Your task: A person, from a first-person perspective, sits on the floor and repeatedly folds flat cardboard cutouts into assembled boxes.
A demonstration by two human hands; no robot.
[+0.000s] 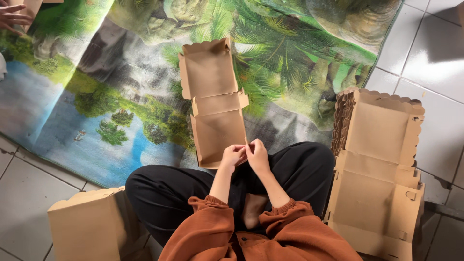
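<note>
One printed mat, the largest item we log, spreads a palm-and-waterfall scene over the pale tiled floor. At our right stands a stack of opened boxes with scalloped edges; at our left, a closed brown box. On the mat straight ahead, just beyond our crossed legs in black trousers, lies the open cardboard box, lid laid back, tray towards us. Our left hand and right hand meet at the tray's near right corner, fingers pinched on its edge or tab; exactly which, we cannot tell. We judge the box light, fairly stiff, easily creased: best held by folds and corners. Far corner, upper left: another person's hand.
</note>
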